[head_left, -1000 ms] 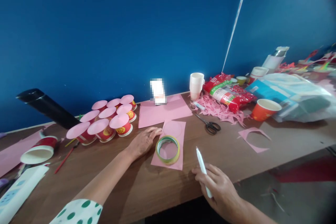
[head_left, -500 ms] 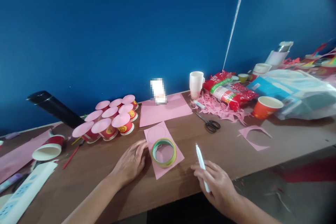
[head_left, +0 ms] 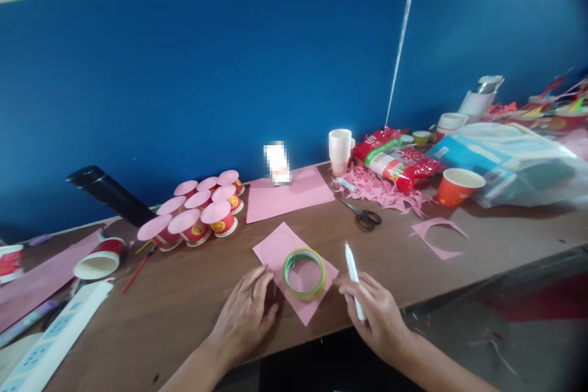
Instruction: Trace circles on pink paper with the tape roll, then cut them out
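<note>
A small pink paper (head_left: pixel 307 312) lies turned cornerwise on the brown table, with a drawn circle showing on its upper left part. On its right part rests a roll of yellow-green tape (head_left: pixel 287 285), lying flat. My left hand (head_left: pixel 248 309) is at the paper's left edge, fingertips touching it, fingers partly spread and holding nothing. Right of the paper, my right hand (head_left: pixel 379 312) grips a white marker (head_left: pixel 353 275), its tip pointing up and away from me.
Several red paper cups (head_left: pixel 223 220) topped with pink discs stand at left, before a black bottle (head_left: pixel 114 193). A larger pink sheet (head_left: pixel 294 199) lies behind. Scissors (head_left: pixel 366 218), pink scraps (head_left: pixel 390 193), an orange cup (head_left: pixel 459 187) and a plastic bag (head_left: pixel 519 165) are at right.
The small pink paper has turned and shifted to the right with the tape roll on it. My left hand has moved right along with it. My right hand still holds the marker.
</note>
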Tool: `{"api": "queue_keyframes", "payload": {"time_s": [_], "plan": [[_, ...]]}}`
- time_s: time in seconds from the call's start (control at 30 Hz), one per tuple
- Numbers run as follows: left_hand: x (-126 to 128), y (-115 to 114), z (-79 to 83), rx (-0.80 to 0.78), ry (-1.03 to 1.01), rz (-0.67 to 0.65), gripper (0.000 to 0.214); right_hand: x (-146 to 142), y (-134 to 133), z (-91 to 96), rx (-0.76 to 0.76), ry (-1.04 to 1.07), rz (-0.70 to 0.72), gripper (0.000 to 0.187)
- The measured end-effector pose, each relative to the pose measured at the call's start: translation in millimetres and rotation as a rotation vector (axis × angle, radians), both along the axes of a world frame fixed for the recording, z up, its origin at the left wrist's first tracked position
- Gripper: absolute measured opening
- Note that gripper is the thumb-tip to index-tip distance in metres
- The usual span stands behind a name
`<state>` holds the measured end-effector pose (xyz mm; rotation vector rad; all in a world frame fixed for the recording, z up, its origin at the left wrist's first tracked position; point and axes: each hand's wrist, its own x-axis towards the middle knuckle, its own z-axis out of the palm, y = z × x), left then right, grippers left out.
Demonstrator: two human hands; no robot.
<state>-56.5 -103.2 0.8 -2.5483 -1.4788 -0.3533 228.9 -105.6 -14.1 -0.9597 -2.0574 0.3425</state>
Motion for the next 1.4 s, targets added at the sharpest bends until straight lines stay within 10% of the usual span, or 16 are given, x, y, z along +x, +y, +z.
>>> {"api": "queue_keyframes", "payload": {"time_s": [0.23, 0.63, 1.4], "plan": [[4.3, -6.2, 5.1, -0.003, -0.012, 0.031, 0.043, 2.0, -9.4, 6.0, 0.058, 0.0, -0.029, 0.025], [46.9, -47.1, 14.4, 0.001, -0.028, -0.284, 0.043, 6.5, -20.7, 6.1, 0.063, -0.078, 0.042, 0.026], [120.3, -42.3, 2.3, -0.12, -0.117, -0.046, 0.069, 20.3, -8.2, 15.4, 0.042, 0.001, -0.062, 0.026]]}}
